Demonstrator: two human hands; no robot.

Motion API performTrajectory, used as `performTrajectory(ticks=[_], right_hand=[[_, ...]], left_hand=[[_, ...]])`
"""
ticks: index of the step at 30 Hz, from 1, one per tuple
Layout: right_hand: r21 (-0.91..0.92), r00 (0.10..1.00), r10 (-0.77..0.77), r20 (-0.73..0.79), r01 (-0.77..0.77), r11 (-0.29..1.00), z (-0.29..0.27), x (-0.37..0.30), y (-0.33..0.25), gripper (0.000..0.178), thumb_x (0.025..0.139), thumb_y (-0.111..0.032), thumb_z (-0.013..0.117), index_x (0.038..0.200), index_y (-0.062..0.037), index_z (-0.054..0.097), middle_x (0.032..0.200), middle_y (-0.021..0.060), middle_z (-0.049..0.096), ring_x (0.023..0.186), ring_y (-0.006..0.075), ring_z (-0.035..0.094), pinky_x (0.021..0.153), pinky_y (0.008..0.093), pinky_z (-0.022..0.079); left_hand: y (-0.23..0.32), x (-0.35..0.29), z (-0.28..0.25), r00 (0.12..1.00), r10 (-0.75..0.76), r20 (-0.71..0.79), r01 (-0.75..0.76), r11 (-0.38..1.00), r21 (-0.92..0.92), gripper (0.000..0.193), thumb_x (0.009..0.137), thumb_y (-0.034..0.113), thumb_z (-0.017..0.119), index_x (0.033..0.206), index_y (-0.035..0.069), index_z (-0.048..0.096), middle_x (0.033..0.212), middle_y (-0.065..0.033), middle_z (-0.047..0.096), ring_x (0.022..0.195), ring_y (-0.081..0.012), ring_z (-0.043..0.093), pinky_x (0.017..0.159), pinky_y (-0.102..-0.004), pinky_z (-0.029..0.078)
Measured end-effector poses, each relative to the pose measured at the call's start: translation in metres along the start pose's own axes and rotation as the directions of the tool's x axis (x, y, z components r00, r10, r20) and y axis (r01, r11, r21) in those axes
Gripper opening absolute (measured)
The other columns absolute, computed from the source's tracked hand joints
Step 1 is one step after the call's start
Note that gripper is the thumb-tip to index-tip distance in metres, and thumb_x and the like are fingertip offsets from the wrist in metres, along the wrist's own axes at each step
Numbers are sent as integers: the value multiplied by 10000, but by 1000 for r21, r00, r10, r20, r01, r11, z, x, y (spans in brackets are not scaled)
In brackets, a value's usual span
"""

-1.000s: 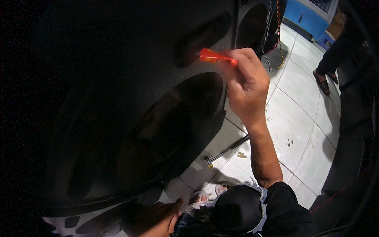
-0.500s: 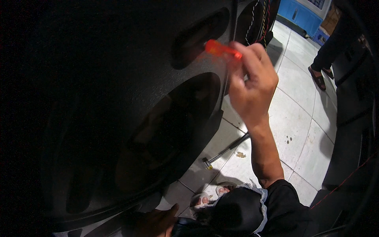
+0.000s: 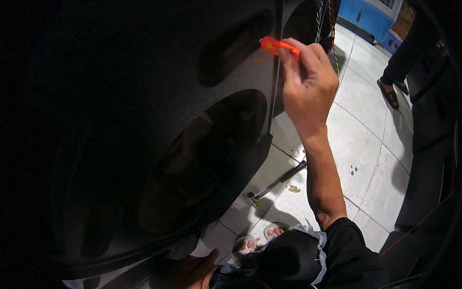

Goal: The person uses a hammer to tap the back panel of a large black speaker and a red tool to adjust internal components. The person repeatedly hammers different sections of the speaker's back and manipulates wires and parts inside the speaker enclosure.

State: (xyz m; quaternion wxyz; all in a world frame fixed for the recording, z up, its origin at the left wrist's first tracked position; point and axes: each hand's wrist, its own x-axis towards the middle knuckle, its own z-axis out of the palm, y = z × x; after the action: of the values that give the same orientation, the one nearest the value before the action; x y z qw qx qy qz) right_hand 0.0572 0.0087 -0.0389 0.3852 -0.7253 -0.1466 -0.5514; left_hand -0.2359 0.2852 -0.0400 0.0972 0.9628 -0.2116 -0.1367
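My right hand (image 3: 312,82) is raised in front of a large black cabinet (image 3: 159,96). Its thumb and fingers pinch a small orange-red tube (image 3: 273,45) with yellow marking and a pale tip pointing left. The cabinet, which looks like a speaker box, has a slanted slot (image 3: 231,50) beside the tube and a big round opening (image 3: 211,154) below. The tube's tip shows near the slot's right end; whether it touches the panel I cannot tell. Low in the picture, in shadow, my left hand (image 3: 195,270) lies with fingers stretched out, near the cabinet's lower edge.
A hammer-like tool (image 3: 276,184) with a yellow-ended head lies on the white tiled floor (image 3: 358,120). Several coloured wires (image 3: 332,29) hang at the cabinet's far side. Another person's sandalled foot (image 3: 389,94), a blue container (image 3: 363,19) and dark boxes (image 3: 430,144) are at right.
My right hand has moved slightly up with the orange-red tube, which has also shifted a little right. The slot now shows more fully. My left hand stays put.
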Motion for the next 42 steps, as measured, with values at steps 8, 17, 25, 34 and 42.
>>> performTrajectory(ticks=[8,17,25,34,42], right_hand=[[131,989,-133,60,125,983,1,-18,-23,223,807,-14,682,1022,16,634,802,126,557,613,247,569,540,338,461],[201,996,52,-77,-35,979,-3,-1,-20,176,836,-43,721,1003,10,701,728,64,541,581,127,500,505,272,380],[236,987,-138,-84,154,959,10,11,-33,145,856,-48,705,988,11,697,741,52,548,532,105,484,462,256,384],[170,971,-212,-110,229,959,14,6,-43,168,882,-89,694,999,29,710,765,66,591,607,135,559,497,230,390],[76,991,-10,-131,20,997,10,24,-10,159,906,-109,679,1036,-30,724,831,79,633,655,135,586,518,203,422]], left_hand=[[7,0,-3,999,12,-37,-8,993,114,314,933,171,597,1243,157,644,914,-105,676,808,-270,629,711,-388,492],[12,0,-9,996,-4,-86,14,994,110,252,938,181,594,1172,143,678,948,-77,691,853,-255,645,759,-367,498],[14,-2,-9,999,-33,13,32,994,106,292,962,201,562,1239,147,636,988,-90,679,902,-256,641,815,-371,491],[7,-5,-2,998,66,-5,-62,963,264,303,978,232,539,1252,135,622,1017,-81,674,941,-247,634,861,-345,485],[12,0,-6,1000,22,-5,-21,991,129,280,960,215,559,1210,126,649,1008,-97,684,919,-259,643,820,-367,497]])
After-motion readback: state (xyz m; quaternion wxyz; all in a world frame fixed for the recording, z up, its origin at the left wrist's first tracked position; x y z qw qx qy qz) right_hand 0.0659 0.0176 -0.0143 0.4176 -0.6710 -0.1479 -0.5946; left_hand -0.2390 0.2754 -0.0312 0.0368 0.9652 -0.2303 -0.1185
